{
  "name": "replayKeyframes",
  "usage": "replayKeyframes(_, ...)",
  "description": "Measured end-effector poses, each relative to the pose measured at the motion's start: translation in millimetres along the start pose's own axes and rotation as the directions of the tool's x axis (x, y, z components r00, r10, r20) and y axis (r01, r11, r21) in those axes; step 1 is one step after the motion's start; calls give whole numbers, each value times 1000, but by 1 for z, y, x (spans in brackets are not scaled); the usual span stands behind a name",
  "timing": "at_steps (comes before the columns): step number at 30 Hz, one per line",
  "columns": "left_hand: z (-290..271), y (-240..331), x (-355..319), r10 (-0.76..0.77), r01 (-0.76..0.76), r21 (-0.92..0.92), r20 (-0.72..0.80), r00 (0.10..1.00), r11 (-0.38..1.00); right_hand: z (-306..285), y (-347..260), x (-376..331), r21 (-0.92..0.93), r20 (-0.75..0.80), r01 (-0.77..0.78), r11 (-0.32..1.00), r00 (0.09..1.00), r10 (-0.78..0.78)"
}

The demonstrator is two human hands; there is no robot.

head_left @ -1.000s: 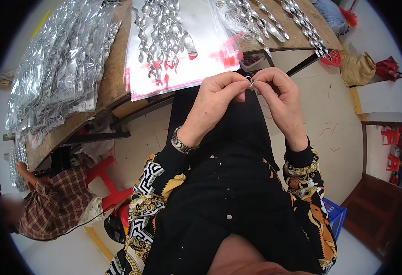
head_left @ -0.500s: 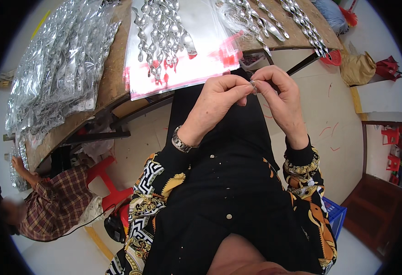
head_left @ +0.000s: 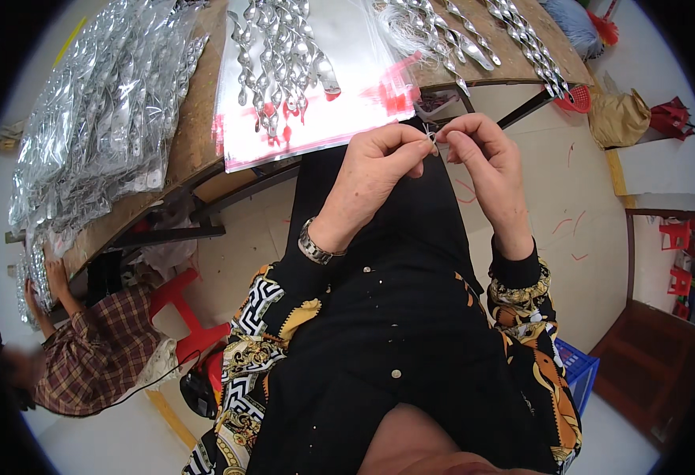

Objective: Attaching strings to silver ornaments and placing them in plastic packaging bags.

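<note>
My left hand (head_left: 377, 176) pinches a small, pale, thin looped strand (head_left: 432, 141) between thumb and forefinger, above my lap. Close against it, my right hand (head_left: 486, 166) is closed too, thumb and forefinger at the strand's other side. The strand is too small to tell whether it is string or wire. Just beyond the hands, silver twisted spiral strips (head_left: 280, 63) lie on a stack of clear plastic bags (head_left: 324, 131) with red-pink edges. A bundle of white string (head_left: 399, 32) rests to the right of the stack, partly beneath other spiral strips (head_left: 450, 39).
A large heap of bagged silver spirals (head_left: 102, 119) covers the left of the wooden table (head_left: 193, 146). More spirals (head_left: 525, 47) lie at the right end. At left, a co-worker in a plaid shirt (head_left: 106, 340) sits by a red stool (head_left: 185, 313). A blue crate (head_left: 577, 368) stands at lower right.
My hands have drawn slightly apart, the right fingers shifting on the strand, and more pale strand shows at the left fingertips. The co-worker's hands have moved on the far-left spirals.
</note>
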State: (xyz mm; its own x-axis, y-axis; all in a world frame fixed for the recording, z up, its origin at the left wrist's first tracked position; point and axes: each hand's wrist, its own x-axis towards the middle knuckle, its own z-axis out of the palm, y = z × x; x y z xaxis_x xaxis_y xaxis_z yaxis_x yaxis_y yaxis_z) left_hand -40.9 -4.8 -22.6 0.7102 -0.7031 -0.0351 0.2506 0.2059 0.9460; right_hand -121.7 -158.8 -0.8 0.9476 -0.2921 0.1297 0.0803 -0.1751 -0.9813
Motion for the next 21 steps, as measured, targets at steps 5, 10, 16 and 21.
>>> replayKeyframes(5,0,1,-1,5,-5,42,8,1000,999,6,-2,-2,33,15,-48,998,999,48)
replayKeyframes(10,1,2,-1,26,-27,108,14,1000,994,8,-1,-1,29,5,-67,997,998,67)
replayKeyframes(16,1,-2,0,55,-56,33,19,998,998,6,1,0,8,5,-83,997,997,83)
replayKeyframes(21,3,-2,-1,53,-53,15,17,998,998,6,1,-1,32,15,-102,994,995,102)
